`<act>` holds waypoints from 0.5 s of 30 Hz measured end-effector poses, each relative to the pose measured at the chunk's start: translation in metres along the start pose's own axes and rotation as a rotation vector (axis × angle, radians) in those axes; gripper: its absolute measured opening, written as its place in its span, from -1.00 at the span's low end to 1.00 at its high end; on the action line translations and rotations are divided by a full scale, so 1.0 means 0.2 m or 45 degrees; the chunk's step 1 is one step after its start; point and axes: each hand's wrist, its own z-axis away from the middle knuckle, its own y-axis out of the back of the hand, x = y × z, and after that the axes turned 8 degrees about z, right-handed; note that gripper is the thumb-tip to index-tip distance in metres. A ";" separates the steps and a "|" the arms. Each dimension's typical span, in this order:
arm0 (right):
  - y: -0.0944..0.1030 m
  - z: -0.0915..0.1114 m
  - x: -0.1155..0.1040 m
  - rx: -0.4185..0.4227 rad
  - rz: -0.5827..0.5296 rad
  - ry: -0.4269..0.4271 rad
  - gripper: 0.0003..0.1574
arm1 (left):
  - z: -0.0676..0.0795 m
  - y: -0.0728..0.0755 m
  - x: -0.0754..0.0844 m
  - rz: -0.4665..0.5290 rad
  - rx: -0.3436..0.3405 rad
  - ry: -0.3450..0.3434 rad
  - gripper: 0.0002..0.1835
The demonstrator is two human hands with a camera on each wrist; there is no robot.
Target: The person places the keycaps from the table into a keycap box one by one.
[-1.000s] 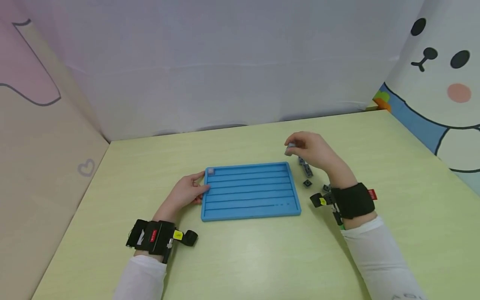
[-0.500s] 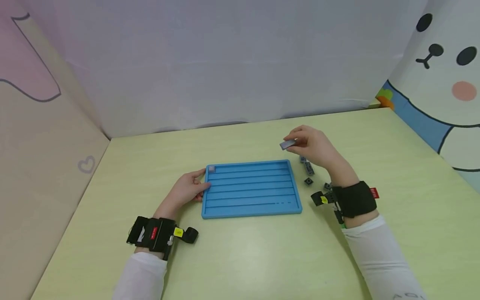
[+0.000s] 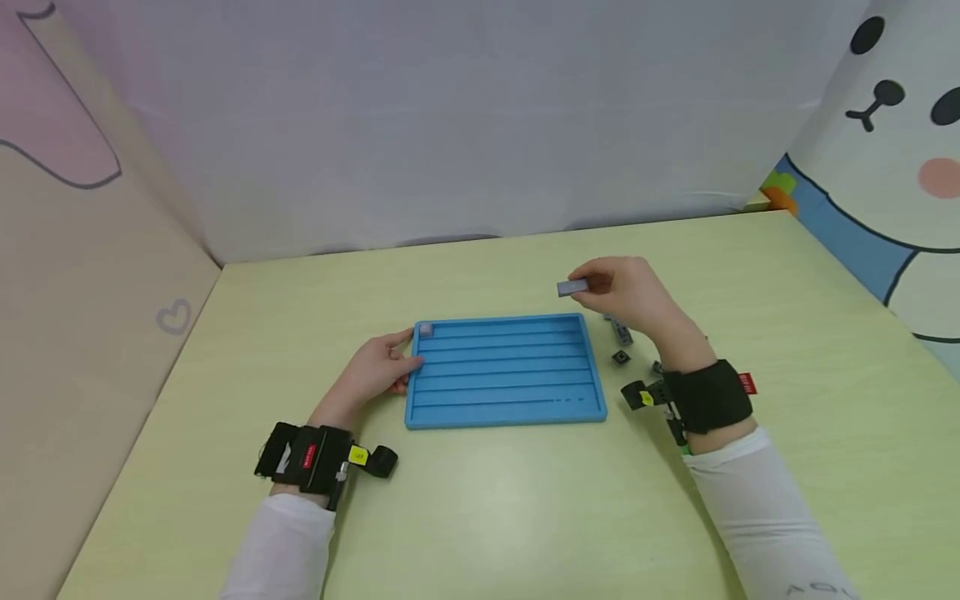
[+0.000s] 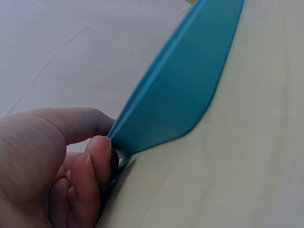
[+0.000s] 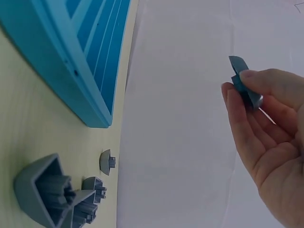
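While right hand (image 3: 626,292) pinches it, keycap (image 3: 572,287) grey, oblong (perhaps curved).

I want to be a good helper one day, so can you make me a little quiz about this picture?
1. True or false: the fingers of the right hand hold a grey piece up off the table.

2. Pick one. The tray that the left hand grips is:
A) red
B) blue
C) yellow

3. Fill in the blank: from where the person sits, the small block inside the tray is in its far ____ corner.

Key: 1. True. 2. B. 3. left.
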 end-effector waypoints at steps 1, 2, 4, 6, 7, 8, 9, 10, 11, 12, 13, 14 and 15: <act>0.00 0.00 0.00 0.001 -0.004 0.004 -0.71 | 0.00 0.00 0.00 0.001 0.001 0.003 -0.30; -0.01 0.00 0.00 0.005 -0.004 0.013 -0.72 | 0.00 0.00 0.00 0.001 0.001 0.004 -0.29; -0.01 0.00 0.00 0.014 0.010 0.036 -0.72 | 0.00 0.00 0.01 0.003 0.003 0.011 -0.29; -0.02 -0.01 -0.01 0.025 0.034 0.074 -0.69 | 0.00 0.00 0.01 0.006 0.006 0.011 -0.29; -0.02 -0.01 -0.01 0.032 0.051 0.097 -0.66 | 0.01 0.00 0.01 0.006 0.007 0.009 -0.29; -0.02 -0.01 -0.01 0.041 0.071 0.120 -0.63 | 0.01 0.00 0.01 0.006 0.008 0.006 -0.29; -0.02 -0.01 0.00 0.047 0.095 0.141 -0.61 | 0.01 0.00 0.01 0.008 0.010 0.005 -0.29; -0.02 -0.01 0.00 0.055 0.118 0.163 -0.59 | 0.01 0.00 0.01 0.007 0.011 0.002 -0.29; -0.02 -0.01 0.00 0.060 0.140 0.181 -0.59 | 0.01 0.00 0.01 0.006 0.011 -0.001 -0.29; -0.02 -0.01 0.00 0.064 0.161 0.194 -0.59 | 0.01 0.00 0.01 0.005 0.009 -0.002 -0.29; -0.02 -0.01 0.00 0.067 0.178 0.206 -0.61 | 0.01 0.00 0.01 0.004 0.008 -0.003 -0.29; -0.03 -0.01 0.00 0.065 0.189 0.211 -0.63 | 0.01 0.00 0.01 0.002 0.007 -0.002 -0.29; -0.03 -0.01 0.00 0.061 0.196 0.214 -0.64 | 0.01 0.00 0.01 0.001 0.005 -0.001 -0.29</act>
